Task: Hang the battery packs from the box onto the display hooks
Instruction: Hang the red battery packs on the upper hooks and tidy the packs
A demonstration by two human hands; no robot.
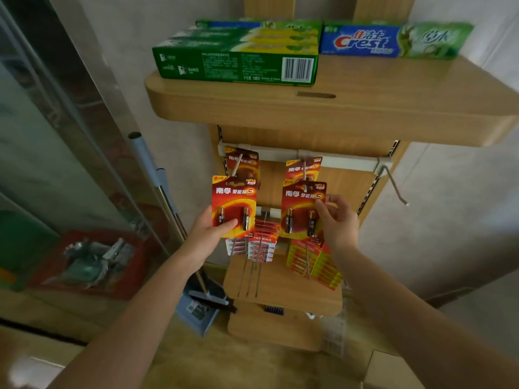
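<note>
Head view: a red battery pack (302,209) sits with its hang hole on the middle display hook (304,175), pinched at its right edge by the right hand (338,223). The left hand (209,234) grips a second battery pack (234,206) just below the left hook (236,165), where another pack hangs. Above, toothpaste boxes (238,54) lie on the wooden shelf (365,108).

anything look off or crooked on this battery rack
Nothing damaged or spilled. The far right hook on the white rail is bare, while the other two hold packs. The pack at the back of the left hook hangs a little tilted. The left hand holds one pack not yet hung.
</note>
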